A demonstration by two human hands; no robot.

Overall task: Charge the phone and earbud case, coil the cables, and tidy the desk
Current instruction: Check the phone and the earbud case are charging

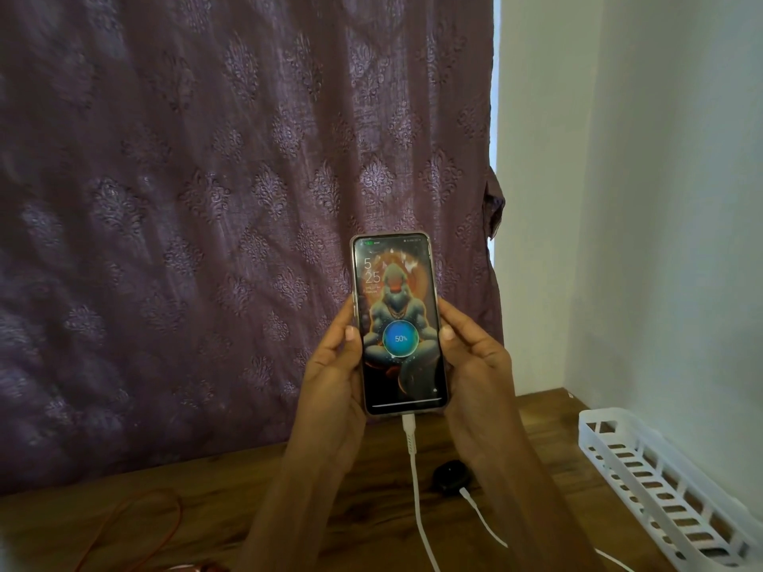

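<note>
I hold the phone (398, 324) upright above the desk, its screen lit and showing a 50% charge ring. My left hand (334, 377) grips its left edge and my right hand (470, 365) grips its right edge. A white cable (415, 480) is plugged into the phone's bottom and hangs down to the desk. The black earbud case (450, 476) lies on the wooden desk (231, 501) below my right wrist, with a second white cable (481, 516) plugged into it. An orange cable (165, 526) lies in a loose loop at the lower left.
A white slotted plastic tray (660, 489) stands along the right wall. A dark patterned purple curtain (206, 200) hangs behind the desk. A pale wall (619, 200) rises on the right.
</note>
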